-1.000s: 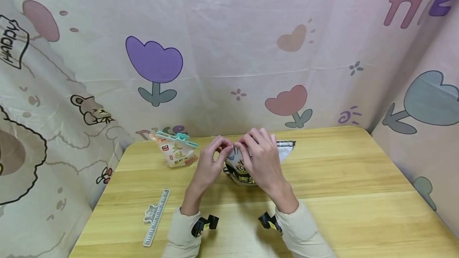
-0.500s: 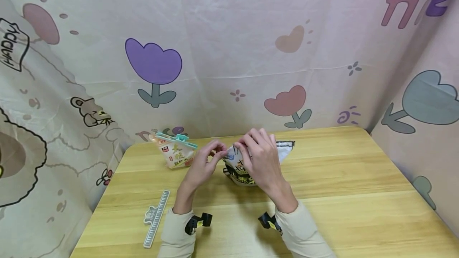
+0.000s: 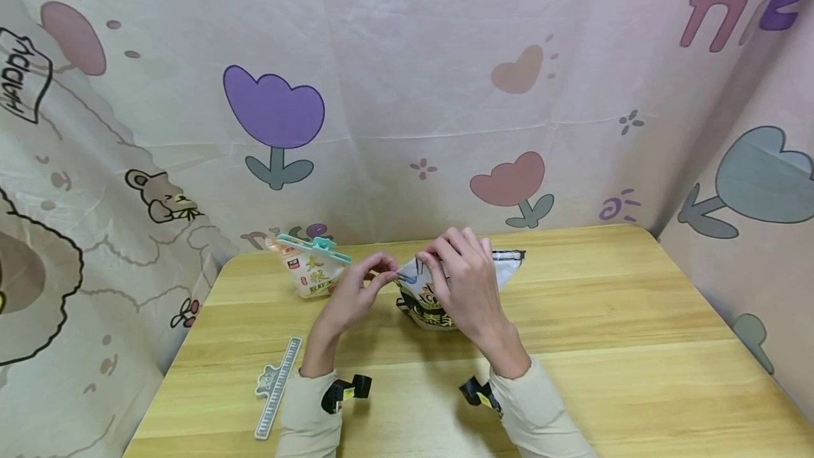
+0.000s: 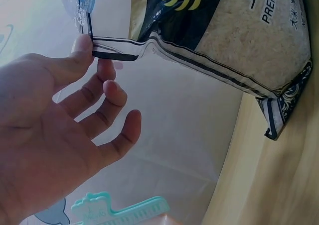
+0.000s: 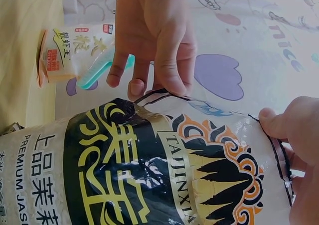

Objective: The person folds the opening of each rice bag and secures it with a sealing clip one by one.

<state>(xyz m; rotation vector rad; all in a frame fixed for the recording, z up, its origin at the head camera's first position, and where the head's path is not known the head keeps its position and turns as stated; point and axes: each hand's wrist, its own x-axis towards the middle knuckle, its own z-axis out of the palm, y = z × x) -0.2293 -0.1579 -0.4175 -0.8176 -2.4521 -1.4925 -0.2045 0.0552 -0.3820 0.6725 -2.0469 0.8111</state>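
Observation:
A bag of rice with black, yellow and orange print and a clear window stands upright near the table's back. My left hand pinches the striped side edge of this rice bag close to its upper corner, between thumb and index finger; its other fingers are spread below. The right hand grips the bag's top edge, thumb on the near face, as the right wrist view shows. That top is folded into a point, with a white, black-edged flap sticking out on the right. The right hand's fingertips behind the bag are partly hidden.
Behind the left hand stands a smaller pale bag with a teal sealing clip across its top. A grey bear-shaped sealing clip lies at the table's left. A printed cloth hangs behind the wooden table.
My left hand has slid left and down, from the bag's top near the right hand to its left side edge. The right hand has stayed in place.

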